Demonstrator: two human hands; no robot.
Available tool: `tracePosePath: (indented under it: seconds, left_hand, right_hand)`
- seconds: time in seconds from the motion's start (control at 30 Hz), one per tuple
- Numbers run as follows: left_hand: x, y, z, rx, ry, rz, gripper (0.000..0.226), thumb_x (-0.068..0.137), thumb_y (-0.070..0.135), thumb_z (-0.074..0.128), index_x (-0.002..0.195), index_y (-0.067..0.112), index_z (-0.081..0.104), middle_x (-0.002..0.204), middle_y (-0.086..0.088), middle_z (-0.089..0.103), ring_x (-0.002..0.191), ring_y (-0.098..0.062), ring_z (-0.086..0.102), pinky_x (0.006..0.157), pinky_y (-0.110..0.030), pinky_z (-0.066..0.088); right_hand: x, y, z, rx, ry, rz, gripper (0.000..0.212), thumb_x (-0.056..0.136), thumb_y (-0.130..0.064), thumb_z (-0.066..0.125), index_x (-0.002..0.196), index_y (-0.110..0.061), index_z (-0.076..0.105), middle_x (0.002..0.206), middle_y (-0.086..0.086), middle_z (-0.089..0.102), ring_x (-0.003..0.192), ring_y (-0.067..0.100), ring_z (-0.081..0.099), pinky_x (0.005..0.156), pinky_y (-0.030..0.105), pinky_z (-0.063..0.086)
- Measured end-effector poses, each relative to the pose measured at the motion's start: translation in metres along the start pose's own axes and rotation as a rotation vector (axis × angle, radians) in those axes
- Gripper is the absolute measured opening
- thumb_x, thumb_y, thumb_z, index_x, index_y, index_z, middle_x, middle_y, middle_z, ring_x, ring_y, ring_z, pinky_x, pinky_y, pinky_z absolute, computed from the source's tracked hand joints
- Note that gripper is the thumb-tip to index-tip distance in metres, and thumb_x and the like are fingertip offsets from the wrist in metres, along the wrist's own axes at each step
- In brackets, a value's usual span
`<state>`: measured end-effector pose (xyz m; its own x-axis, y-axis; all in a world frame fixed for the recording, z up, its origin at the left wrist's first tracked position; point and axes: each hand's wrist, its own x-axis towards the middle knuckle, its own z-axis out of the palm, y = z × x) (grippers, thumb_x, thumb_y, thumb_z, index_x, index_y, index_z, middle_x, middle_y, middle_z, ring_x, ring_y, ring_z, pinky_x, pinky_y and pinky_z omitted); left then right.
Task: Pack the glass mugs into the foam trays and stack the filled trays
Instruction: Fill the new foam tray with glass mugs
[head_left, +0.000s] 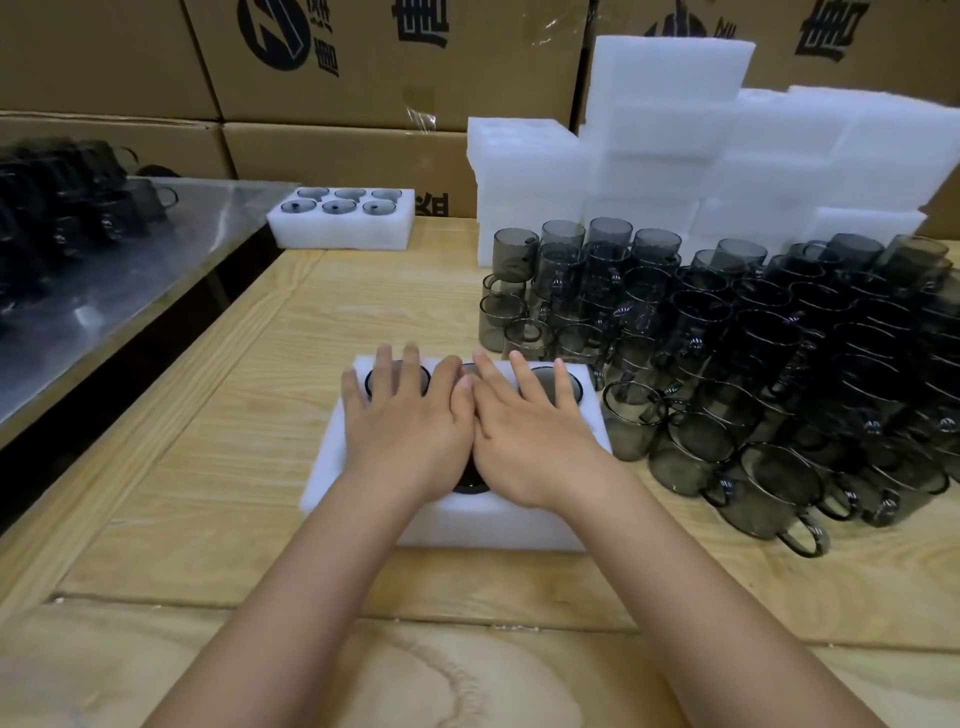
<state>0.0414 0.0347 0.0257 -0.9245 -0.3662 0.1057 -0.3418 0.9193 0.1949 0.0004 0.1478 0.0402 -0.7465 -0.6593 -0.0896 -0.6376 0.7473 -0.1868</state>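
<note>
- On the wooden table (218, 467), right in front of the person, lies one white foam tray (457, 519) with both hands pressed flat on top of it.
- The left hand (405, 426) covers the tray's left part, fingers spread wide and flat, gripping nothing.
- The right hand (530, 436) covers the right part, likewise with fingers splayed and flat; the two hands touch each other along their inner edges over the middle of the tray.
- Dark mug rims show in that tray between and beside the fingers; three round openings can be made out along its far row and one at the near edge, the rest hidden under the palms, so the full count cannot be told.
- At the far left of the table sits a second filled tray (343, 228), holding six mugs in two rows of three.
- To the right of the near tray stands a dense crowd of loose smoky glass mugs (727, 364), several dozen, too tightly packed to count exactly; some are stacked one on another.
- Behind the mugs rise stacks of empty foam trays (675, 130), about four or five piles of uneven height.
- A metal table (104, 291) at left carries more dark mugs, blurred.
- Cardboard boxes (337, 78) line the back wall.
</note>
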Motion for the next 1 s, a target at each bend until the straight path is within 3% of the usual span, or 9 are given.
tracePosePath:
  seconds: [0.17, 0.27, 0.33, 0.37, 0.47, 0.6, 0.87, 0.93, 1.0]
  left_hand:
    - [0.007, 0.002, -0.002, 0.025, -0.117, -0.030, 0.049, 0.100, 0.042, 0.006, 0.148, 0.036, 0.012, 0.161, -0.008, 0.001, 0.148, -0.020, -0.006, 0.115, -0.054, -0.004]
    - [0.018, -0.013, -0.014, -0.048, -0.121, 0.075, 0.047, 0.098, 0.048, 0.021, 0.143, 0.036, 0.030, 0.153, -0.007, 0.031, 0.142, -0.019, 0.025, 0.116, -0.048, 0.015]
    - [0.028, -0.033, -0.031, -0.453, -0.073, 0.102, 0.034, 0.095, 0.045, 0.042, 0.127, 0.036, 0.051, 0.123, 0.006, 0.060, 0.109, -0.006, 0.057, 0.093, -0.027, 0.043]
    - [0.031, -0.045, -0.037, -0.691, 0.003, 0.071, 0.024, 0.095, 0.040, 0.048, 0.117, 0.037, 0.057, 0.111, 0.013, 0.062, 0.100, 0.000, 0.059, 0.082, -0.020, 0.043]
    - [0.039, -0.077, -0.035, -1.228, 0.215, -0.114, 0.017, 0.097, 0.028, 0.049, 0.110, 0.030, 0.060, 0.113, 0.007, 0.065, 0.110, -0.012, 0.059, 0.091, -0.028, 0.042]
    - [0.038, -0.080, -0.007, -1.737, 0.105, -0.231, 0.026, 0.098, 0.020, 0.042, 0.121, 0.014, 0.053, 0.114, -0.005, 0.065, 0.104, -0.024, 0.061, 0.093, -0.038, 0.045]
    - [0.038, -0.075, 0.002, -1.621, -0.007, -0.156, 0.036, 0.085, -0.015, 0.044, 0.105, 0.009, 0.062, 0.103, -0.008, 0.067, 0.081, -0.020, 0.067, 0.065, -0.024, 0.057]
    - [0.038, -0.076, 0.004, -1.646, -0.005, -0.157, 0.037, 0.084, -0.015, 0.044, 0.104, 0.009, 0.063, 0.100, -0.006, 0.069, 0.076, -0.018, 0.069, 0.063, -0.025, 0.057]
    - [0.038, -0.077, 0.006, -1.638, -0.013, -0.146, 0.037, 0.084, -0.014, 0.044, 0.104, 0.010, 0.064, 0.098, -0.003, 0.071, 0.076, -0.018, 0.070, 0.062, -0.025, 0.056]
  right_hand:
    - [0.003, 0.001, 0.004, 0.052, 0.032, -0.005, 0.049, 0.100, -0.031, 0.013, 0.149, -0.028, 0.013, 0.158, -0.013, -0.011, 0.145, 0.020, -0.013, 0.115, 0.053, -0.001]
    - [0.005, 0.001, 0.007, 0.061, 0.066, -0.009, 0.046, 0.101, -0.037, 0.014, 0.146, -0.030, 0.020, 0.158, -0.013, -0.008, 0.146, 0.019, -0.011, 0.114, 0.054, 0.003]
    - [0.006, 0.002, 0.009, 0.076, 0.088, -0.015, 0.044, 0.101, -0.041, 0.014, 0.143, -0.032, 0.024, 0.158, -0.013, -0.006, 0.146, 0.019, -0.010, 0.114, 0.054, 0.004]
    - [0.006, 0.002, 0.010, 0.081, 0.095, -0.016, 0.044, 0.101, -0.041, 0.015, 0.142, -0.033, 0.026, 0.158, -0.013, -0.005, 0.146, 0.019, -0.010, 0.114, 0.053, 0.004]
    - [0.006, 0.003, 0.010, 0.075, 0.101, -0.020, 0.043, 0.101, -0.040, 0.014, 0.141, -0.032, 0.027, 0.158, -0.012, -0.005, 0.145, 0.020, -0.010, 0.113, 0.053, 0.005]
    - [0.006, 0.003, 0.009, 0.053, 0.084, -0.025, 0.042, 0.101, -0.040, 0.014, 0.139, -0.030, 0.029, 0.158, -0.011, -0.007, 0.145, 0.021, -0.011, 0.111, 0.054, 0.008]
    - [0.000, 0.007, -0.001, 0.156, -0.024, -0.089, 0.046, 0.099, -0.048, 0.020, 0.140, -0.031, 0.030, 0.159, -0.006, -0.006, 0.145, 0.021, -0.013, 0.113, 0.047, 0.002]
    - [-0.001, 0.015, -0.014, 0.402, 0.014, -0.133, 0.042, 0.100, -0.041, 0.030, 0.139, -0.026, 0.037, 0.157, -0.001, 0.017, 0.144, 0.019, 0.008, 0.113, 0.042, 0.010]
    - [-0.001, 0.033, -0.035, 0.505, 0.284, -0.109, 0.035, 0.099, -0.025, 0.041, 0.132, -0.015, 0.048, 0.136, 0.006, 0.048, 0.123, 0.023, 0.042, 0.104, 0.036, 0.031]
